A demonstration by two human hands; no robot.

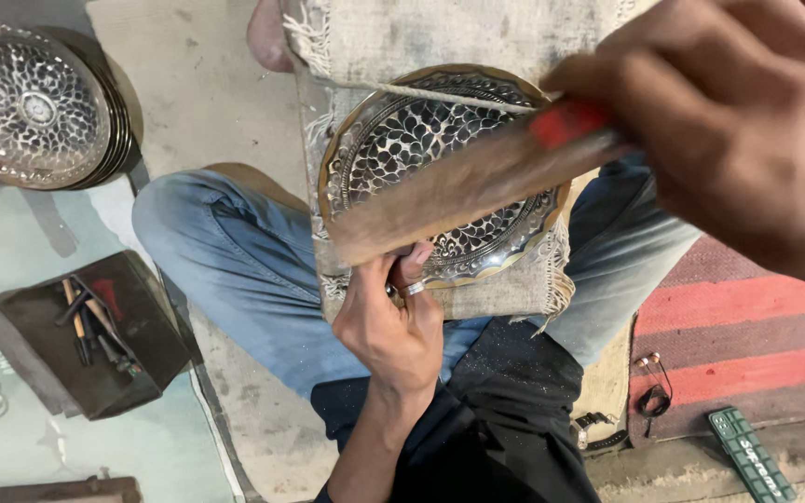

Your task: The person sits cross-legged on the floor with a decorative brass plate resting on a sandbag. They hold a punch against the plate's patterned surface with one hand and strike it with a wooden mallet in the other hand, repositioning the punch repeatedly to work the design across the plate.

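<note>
Brass plate (pixel 440 177) rests on burlap; left hand (pixel 391 326) fingers pinch a chisel, right hand (pixel 747 121) grasps a wooden mallet (pixel 468 191).

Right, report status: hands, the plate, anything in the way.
Left hand pinching a small tool at the round engraved metal plate rim. Right hand gripping a red-handled wooden mallet above the plate. Plate on burlap cloth across the lap; nothing blocking.
</note>
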